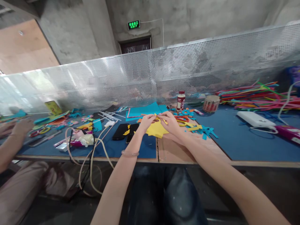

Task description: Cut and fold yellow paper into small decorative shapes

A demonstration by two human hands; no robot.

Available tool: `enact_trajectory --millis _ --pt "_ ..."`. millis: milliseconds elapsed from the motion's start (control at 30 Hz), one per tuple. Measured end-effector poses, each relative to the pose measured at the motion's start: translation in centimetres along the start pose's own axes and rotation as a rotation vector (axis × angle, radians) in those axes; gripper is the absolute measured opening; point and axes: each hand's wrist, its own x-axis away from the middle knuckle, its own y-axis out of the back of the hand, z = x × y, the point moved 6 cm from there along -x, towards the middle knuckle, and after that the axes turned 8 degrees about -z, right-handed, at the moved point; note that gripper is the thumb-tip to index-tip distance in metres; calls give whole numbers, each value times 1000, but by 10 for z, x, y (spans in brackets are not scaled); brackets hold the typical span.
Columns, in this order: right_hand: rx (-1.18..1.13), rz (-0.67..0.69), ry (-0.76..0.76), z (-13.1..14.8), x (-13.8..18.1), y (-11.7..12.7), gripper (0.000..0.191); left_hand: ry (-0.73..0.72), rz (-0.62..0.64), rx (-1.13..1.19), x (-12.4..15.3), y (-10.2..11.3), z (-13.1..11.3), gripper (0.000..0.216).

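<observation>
Far left: a co-worker's hand (22, 126) rests flat among paper scraps on the blue felt-covered table (234, 140). Two black slab phones (124, 131) lie side by side, just left of the work.

Centre: the person's left hand (146, 120) and right hand (171, 122) meet fingertip to fingertip. The fingers are narrowed into pinches on a small yellow paper piece (159, 116), which is raised just above a jagged yellow paper sheet (156, 130). The two-sided pinch probably steadies so small a piece.

Right: a small dark bottle with a red label (180, 100) stands upright with its white cap on; its contents cannot be told. A squat round tub (211, 103) stands beside it, its inside hidden. Beyond, long coloured paper strips (257, 92) are piled lengthwise, well apart from the hands.
</observation>
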Motion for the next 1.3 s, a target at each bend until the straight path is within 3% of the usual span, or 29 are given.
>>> enact_trajectory --millis 133,267,533,767,1067,1300 --pt "65 7 63 -1 2 -3 32 -10 19 13 2 -2 -3 29" --pt "17 -15 15 2 1 0 30 -11 29 7 1 -3 -3 28" --pt "-267 -115 -355 -9 -2 10 25 -4 52 -19 -2 -4 3 29" --pt "-324 -10 -568 -29 3 -3 25 -26 132 -19 -3 -9 10 30" --pt "-329 34 -564 -27 3 -5 23 -9 130 66 -1 -10 9 32" --pt "-168 53 -427 -27 3 -10 16 -33 158 -23 2 -13 4 29"
